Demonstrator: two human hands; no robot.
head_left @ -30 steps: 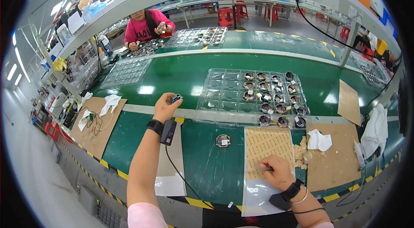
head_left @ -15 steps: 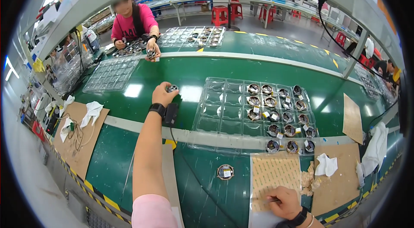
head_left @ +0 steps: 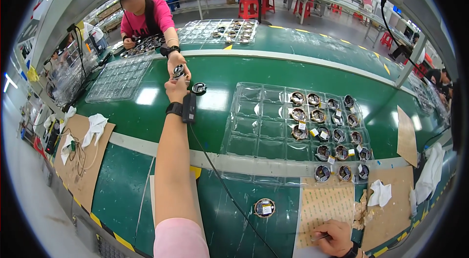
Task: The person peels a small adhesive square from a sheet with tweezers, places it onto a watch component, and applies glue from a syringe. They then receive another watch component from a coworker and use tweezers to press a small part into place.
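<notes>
My left hand (head_left: 177, 90) reaches far out over the green belt. Its fingers are closed on a round electronic part (head_left: 179, 71) that the co-worker's hand (head_left: 175, 61) also touches. Just right of my fingers, a second round part (head_left: 199, 88) rests on the belt. At the lower right, my right hand (head_left: 334, 238) is closed around slim tweezers (head_left: 320, 236), mostly hidden by the fingers, above a tan sheet of stickers (head_left: 326, 203). A single round part with a white label (head_left: 264, 207) lies on the green bench between my arms.
A clear compartment tray (head_left: 249, 131) holds several round parts on its right side. Cardboard (head_left: 386, 224) with a white cloth (head_left: 380, 193) lies at right, more cardboard (head_left: 90, 160) at left. A black cable (head_left: 220, 180) trails from my left wrist. Other trays (head_left: 119, 77) stand near the co-worker.
My left hand has moved farther out, leaving the round part it held on the belt and meeting the co-worker's outstretched hand at another. My right hand stays over the sticker sheet.
</notes>
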